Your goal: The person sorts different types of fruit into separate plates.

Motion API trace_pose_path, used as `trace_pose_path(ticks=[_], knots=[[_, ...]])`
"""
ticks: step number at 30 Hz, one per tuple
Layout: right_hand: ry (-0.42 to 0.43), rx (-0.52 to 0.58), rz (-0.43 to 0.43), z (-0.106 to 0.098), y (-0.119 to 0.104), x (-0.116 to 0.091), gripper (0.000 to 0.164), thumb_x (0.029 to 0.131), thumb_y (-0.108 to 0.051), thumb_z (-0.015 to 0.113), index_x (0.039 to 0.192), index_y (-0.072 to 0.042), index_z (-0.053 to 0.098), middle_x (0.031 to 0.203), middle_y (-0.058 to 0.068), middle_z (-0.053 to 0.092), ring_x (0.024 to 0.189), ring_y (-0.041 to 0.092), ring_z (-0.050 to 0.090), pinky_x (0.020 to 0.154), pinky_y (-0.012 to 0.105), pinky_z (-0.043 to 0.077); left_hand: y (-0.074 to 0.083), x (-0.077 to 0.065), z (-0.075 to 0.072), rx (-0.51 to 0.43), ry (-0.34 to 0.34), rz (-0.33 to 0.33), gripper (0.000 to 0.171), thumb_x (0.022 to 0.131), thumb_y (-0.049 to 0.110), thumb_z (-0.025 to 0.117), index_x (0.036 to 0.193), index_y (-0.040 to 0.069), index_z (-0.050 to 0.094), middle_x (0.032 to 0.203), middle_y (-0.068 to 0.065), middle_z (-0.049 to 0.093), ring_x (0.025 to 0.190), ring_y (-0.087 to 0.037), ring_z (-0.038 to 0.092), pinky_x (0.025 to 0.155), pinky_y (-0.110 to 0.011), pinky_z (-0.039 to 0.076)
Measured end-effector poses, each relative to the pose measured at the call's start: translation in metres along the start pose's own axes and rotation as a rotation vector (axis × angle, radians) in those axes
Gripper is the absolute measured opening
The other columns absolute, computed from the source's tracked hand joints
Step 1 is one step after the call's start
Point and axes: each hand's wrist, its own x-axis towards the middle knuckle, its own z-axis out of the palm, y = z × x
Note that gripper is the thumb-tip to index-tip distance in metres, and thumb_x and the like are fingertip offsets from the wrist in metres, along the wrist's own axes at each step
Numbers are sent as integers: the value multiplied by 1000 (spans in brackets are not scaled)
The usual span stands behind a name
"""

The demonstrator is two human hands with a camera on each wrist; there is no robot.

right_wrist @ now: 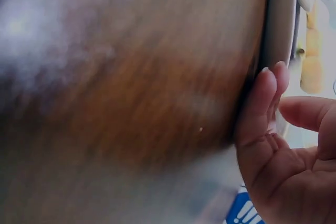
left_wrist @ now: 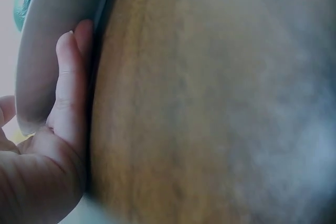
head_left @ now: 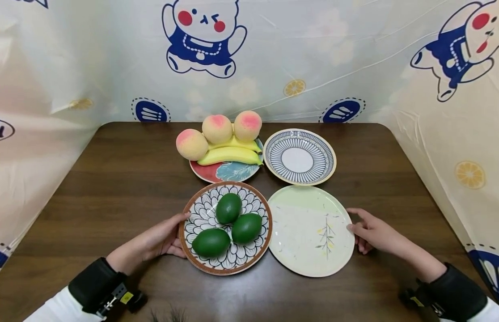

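Three smooth dark green oval fruits (head_left: 246, 228) lie on a round plate with a brown rim (head_left: 185, 239) and black-and-white petal pattern. My left hand (head_left: 169, 235) grips that plate's left edge, thumb at the rim, fingers beneath; the left wrist view shows the fingers (left_wrist: 69, 77) along its underside (left_wrist: 44, 40). To the right, touching rims with it, is a pale green plate (head_left: 298, 232) with a painted sprig. My right hand (head_left: 374, 230) holds its right edge between thumb and fingers. In the right wrist view, the fingertips (right_wrist: 265, 85) lie against that plate's side (right_wrist: 278, 30).
Behind, a red-and-blue plate (head_left: 209, 172) bears three peaches (head_left: 217, 129) and yellow bananas (head_left: 229, 155). Right of it stands a blue-striped plate (head_left: 299, 158) with a yellow rim. All sit on a dark wooden table (head_left: 124, 179), backed by a cartoon-printed curtain (head_left: 273, 53).
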Motion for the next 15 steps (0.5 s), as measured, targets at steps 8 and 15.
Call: trace_pose_path(ticks=[8, 15], knots=[[-32, -5, 3, -3, 2, 4, 68, 106, -13, 54, 156, 12, 15, 67, 6, 63, 52, 15, 61, 51, 31, 57, -2, 0, 9, 25, 83, 48, 57, 110, 42, 32, 140, -6, 37, 97, 2, 76, 84, -12, 77, 75, -29, 64], [-19, -9, 21, -2, 0, 4, 71, 105, -16, 56, 157, 11, 17, 66, 6, 64, 52, 16, 63, 53, 31, 59, -3, -18, 10, 123, 119, 30, 68, 111, 38, 34, 155, -10, 17, 108, -5, 73, 92, -14, 75, 79, -31, 63]])
